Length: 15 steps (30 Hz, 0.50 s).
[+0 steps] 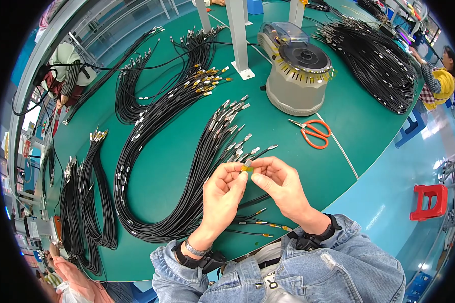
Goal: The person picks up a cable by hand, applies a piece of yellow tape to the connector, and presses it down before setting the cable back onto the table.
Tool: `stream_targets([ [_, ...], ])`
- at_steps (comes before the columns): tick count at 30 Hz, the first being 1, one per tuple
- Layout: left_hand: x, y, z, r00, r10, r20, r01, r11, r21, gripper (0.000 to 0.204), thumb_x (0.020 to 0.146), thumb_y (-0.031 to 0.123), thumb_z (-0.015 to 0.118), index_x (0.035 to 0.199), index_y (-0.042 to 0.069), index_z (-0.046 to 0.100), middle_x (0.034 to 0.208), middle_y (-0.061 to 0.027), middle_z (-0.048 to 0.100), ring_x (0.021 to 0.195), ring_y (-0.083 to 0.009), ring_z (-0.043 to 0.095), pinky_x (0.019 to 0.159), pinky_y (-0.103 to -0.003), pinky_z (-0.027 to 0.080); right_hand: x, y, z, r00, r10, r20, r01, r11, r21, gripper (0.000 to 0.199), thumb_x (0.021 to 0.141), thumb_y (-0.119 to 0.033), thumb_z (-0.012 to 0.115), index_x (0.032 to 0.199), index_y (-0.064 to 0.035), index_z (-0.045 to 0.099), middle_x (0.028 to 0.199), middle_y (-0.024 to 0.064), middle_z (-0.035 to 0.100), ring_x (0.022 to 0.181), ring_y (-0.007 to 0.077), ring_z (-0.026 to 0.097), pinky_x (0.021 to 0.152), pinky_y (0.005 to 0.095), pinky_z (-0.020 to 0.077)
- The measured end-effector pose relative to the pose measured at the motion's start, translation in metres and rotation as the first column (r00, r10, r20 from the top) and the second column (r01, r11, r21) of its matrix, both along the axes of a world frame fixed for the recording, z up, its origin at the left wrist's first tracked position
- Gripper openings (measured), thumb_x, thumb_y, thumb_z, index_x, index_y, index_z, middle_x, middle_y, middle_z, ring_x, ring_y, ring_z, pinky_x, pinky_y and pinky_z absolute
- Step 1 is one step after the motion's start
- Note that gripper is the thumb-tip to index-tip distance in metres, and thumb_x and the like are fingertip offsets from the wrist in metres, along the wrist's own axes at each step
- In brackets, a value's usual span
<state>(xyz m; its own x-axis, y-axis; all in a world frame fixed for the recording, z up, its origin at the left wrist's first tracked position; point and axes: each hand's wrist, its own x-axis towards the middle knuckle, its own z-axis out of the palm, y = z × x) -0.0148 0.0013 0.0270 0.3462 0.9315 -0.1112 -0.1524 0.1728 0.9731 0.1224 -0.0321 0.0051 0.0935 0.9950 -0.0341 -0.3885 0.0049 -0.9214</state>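
Observation:
Between my fingertips, near the table's middle, is a small silver cable connector (248, 162) with a piece of yellow tape (246, 168) around or against it. My left hand (223, 192) pinches the connector between thumb and fingers. From the other side, my right hand (284, 188) closes its thumb and forefinger at the tape. The cable behind the connector is mostly hidden by my hands. Beside my left hand lies a big curved bundle of black cables (129, 202) with silver ends. Several yellow-taped cable ends (260, 222) lie below my hands, close to my jacket.
Orange-handled scissors (316, 134) lie ahead to the right. Behind them stands a round tape dispenser (296, 88) with yellow strips, beside a metal post (240, 45). More cable bundles (374, 63) cover the green table (283, 121). A red stool (429, 202) and other people are around.

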Motion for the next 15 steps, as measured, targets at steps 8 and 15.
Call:
stream_targets([
  [8, 0.0022, -0.0018, -0.003, 1.0, -0.011, -0.029, 0.012, 0.999, 0.04, 0.012, 0.087, 0.007, 0.056, 0.098, 0.002, 0.052, 0.068, 0.0027, 0.052, 0.051, -0.0004, 0.039, 0.042, -0.015, 0.027, -0.0016, 0.0023, -0.002, 1.0, -0.03, 0.009, 0.029, 0.998, 0.049, 0.014, 0.084, -0.011, 0.062, 0.093, -0.0003, 0.058, 0.086, 0.0021, 0.059, 0.082, 0.0098, 0.053, 0.078, 0.0248, 0.0429],
  [15, 0.0002, -0.0012, -0.0046, 1.0, -0.011, -0.017, 0.011, 1.0, 0.006, 0.009, 0.088, 0.007, 0.055, 0.093, 0.0, 0.052, 0.065, -0.0028, 0.056, 0.046, -0.0044, 0.046, 0.039, -0.017, 0.032, -0.0004, 0.0016, -0.004, 0.999, -0.034, -0.016, 0.035, 0.998, 0.052, 0.012, 0.085, -0.011, 0.062, 0.089, -0.0005, 0.059, 0.085, 0.0024, 0.059, 0.08, 0.0095, 0.053, 0.076, 0.0247, 0.043],
])
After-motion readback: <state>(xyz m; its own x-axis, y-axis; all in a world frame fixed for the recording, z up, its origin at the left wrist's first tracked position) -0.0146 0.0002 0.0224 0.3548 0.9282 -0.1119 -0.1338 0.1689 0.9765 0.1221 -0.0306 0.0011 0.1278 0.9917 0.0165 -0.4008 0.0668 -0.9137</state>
